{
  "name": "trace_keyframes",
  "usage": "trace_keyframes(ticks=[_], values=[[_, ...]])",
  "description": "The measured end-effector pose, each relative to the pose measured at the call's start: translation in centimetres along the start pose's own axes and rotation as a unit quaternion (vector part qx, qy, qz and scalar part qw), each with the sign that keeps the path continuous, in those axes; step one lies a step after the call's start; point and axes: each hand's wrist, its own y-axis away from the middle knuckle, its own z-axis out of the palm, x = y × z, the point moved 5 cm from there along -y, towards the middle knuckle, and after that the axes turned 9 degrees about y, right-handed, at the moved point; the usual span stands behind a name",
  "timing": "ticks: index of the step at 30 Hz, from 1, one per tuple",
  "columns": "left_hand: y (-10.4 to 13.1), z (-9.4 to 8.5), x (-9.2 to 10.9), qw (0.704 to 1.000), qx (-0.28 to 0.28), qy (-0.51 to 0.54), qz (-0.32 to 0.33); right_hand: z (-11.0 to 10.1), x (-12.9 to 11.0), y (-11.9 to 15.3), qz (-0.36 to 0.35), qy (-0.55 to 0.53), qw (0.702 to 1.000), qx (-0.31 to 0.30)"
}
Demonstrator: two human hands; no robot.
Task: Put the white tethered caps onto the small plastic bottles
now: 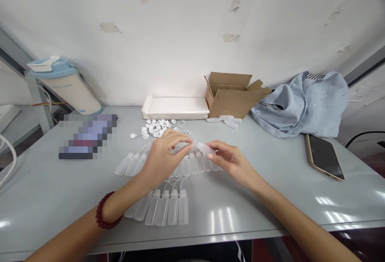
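Between the fingertips of my right hand [230, 159] is a small translucent plastic bottle [205, 149], tilted with its neck end toward the left. My left hand [164, 151] pinches at that neck end; whatever is between its thumb and finger is too small to make out. Beneath and beyond my hands lies a row of similar capped bottles [192, 165] with thin white cords. Nearer the table edge, another row of corded bottles [164, 210] lies partly behind my left forearm. Loose white caps [156, 127] are heaped just beyond my left hand.
Against the wall stand a stack of white packets [177, 107] and an open cardboard box [230, 103], with several loose bottles [231, 124] before it. A tumbler [70, 89] and a pixelated object [90, 135] are left; a blue cloth bag [309, 105] and phone [325, 157] right.
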Motion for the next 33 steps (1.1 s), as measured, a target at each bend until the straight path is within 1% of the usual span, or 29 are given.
trace_keyframes(ticks=[2, 5, 7, 11, 14, 16, 24, 33], values=[[0.4, 0.6, 0.7, 1.0, -0.013, 0.01, 0.012, 0.5, -0.3, 0.3, 0.003, -0.016, 1.0, -0.01], [0.8, 0.8, 1.1, 0.999, -0.011, 0.011, 0.03, 0.7, -0.4, 0.5, 0.011, -0.024, 0.999, -0.019], [1.0, 0.9, 1.3, 0.998, -0.005, 0.002, 0.061, 0.7, -0.3, 0.5, 0.016, -0.021, 0.999, -0.022], [1.4, 1.3, 1.8, 0.989, 0.001, -0.024, 0.147, 0.7, -0.1, 0.5, 0.028, -0.037, 0.999, -0.016], [1.7, 1.8, 2.2, 0.979, -0.011, -0.052, 0.199, 0.9, 0.1, 0.7, 0.035, -0.064, 0.997, -0.005], [1.9, 2.0, 2.3, 0.973, -0.023, -0.068, 0.22, 1.1, 0.1, 0.8, 0.032, -0.072, 0.997, -0.002], [2.0, 2.2, 2.7, 0.957, -0.05, -0.13, 0.253, 1.0, -0.3, 0.9, 0.012, -0.089, 0.996, 0.003], [2.2, 2.1, 2.8, 0.952, -0.053, -0.122, 0.274, 1.0, -0.3, 1.0, 0.039, -0.145, 0.989, -0.009]])
